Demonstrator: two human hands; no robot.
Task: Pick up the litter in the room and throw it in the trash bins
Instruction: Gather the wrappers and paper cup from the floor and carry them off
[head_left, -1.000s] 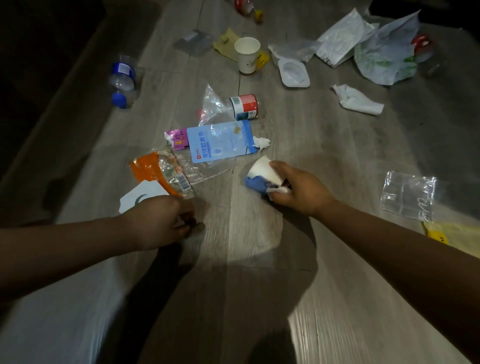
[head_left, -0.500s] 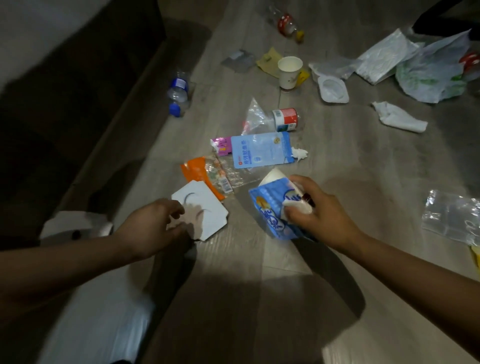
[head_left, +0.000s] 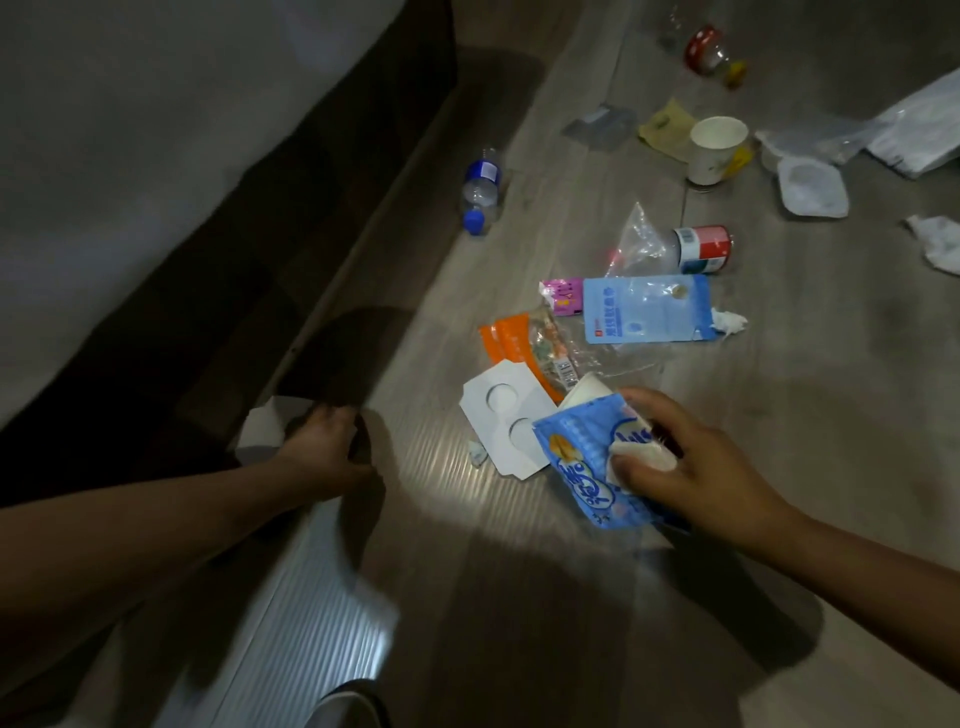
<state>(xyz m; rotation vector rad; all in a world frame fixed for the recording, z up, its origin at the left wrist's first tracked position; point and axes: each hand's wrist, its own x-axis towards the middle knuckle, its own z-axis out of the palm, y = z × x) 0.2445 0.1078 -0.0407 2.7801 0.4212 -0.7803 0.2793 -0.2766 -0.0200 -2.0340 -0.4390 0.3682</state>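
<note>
My right hand (head_left: 696, 467) hovers low over the wooden floor, gripping a blue snack wrapper (head_left: 579, 470), a white tissue wad (head_left: 647, 456) and a white paper cup (head_left: 587, 391) together. My left hand (head_left: 327, 449) is at the base of the dark furniture on the left, fingers loosely curled beside a white paper scrap (head_left: 262, 428); nothing shows inside it. Between the hands lies a white card with two round holes (head_left: 506, 431). Beyond it are an orange wrapper (head_left: 506, 340), a light blue pouch (head_left: 644, 309) and a red and white can (head_left: 704, 249).
Farther off lie a plastic bottle with a blue cap (head_left: 480, 189), an upright paper cup (head_left: 714, 148), a white plastic tub (head_left: 813, 187), a crumpled tissue (head_left: 935, 241) and white bags at the right edge. The dark furniture (head_left: 260, 234) bounds the left side.
My left hand has moved left, off the white card to the scrap by the furniture. My right hand lifted the blue wrapper with the cup. The camera view swung left.
</note>
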